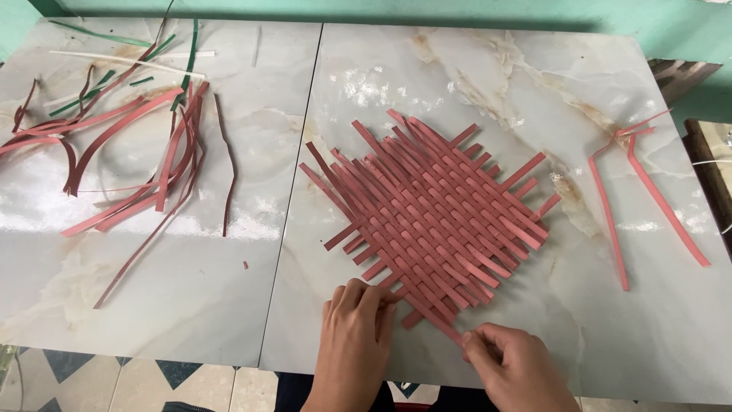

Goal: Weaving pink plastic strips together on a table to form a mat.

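Note:
A flat woven mat (435, 210) of red strips lies on the marble table (457, 69), turned like a diamond. My left hand (354, 343) rests palm down on the mat's near corner, fingers pressing the strips flat. My right hand (515, 366) pinches the near end of one red strip (435, 313) that sticks out from the mat's lower edge. Loose strip ends jut out all round the weave.
A heap of loose red strips (130, 160) with a few green strips (183, 69) and a white strip (130, 61) lies at the far left. Two bent red strips (648, 191) lie at the right. A dark wooden thing (713, 172) stands past the table's right edge; tiled floor shows below.

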